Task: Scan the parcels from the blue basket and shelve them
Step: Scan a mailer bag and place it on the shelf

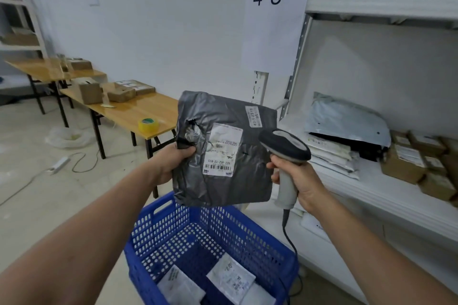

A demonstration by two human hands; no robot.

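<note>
**Parcel raised to the scanner**

Head view: the left hand (173, 160) grips a grey plastic parcel (223, 153) by its left edge, holding it upright above the blue basket (173, 238). The right hand (295, 176) is wrapped round the handle of a corded scanner (285, 148), whose head sits just beside the parcel's right edge. The barcode label (220, 150) faces the camera, left of the scanner; whether the scanner's window squarely faces it is hard to judge. The shelf (371, 195) lies to the right, nearer the right hand.
</note>
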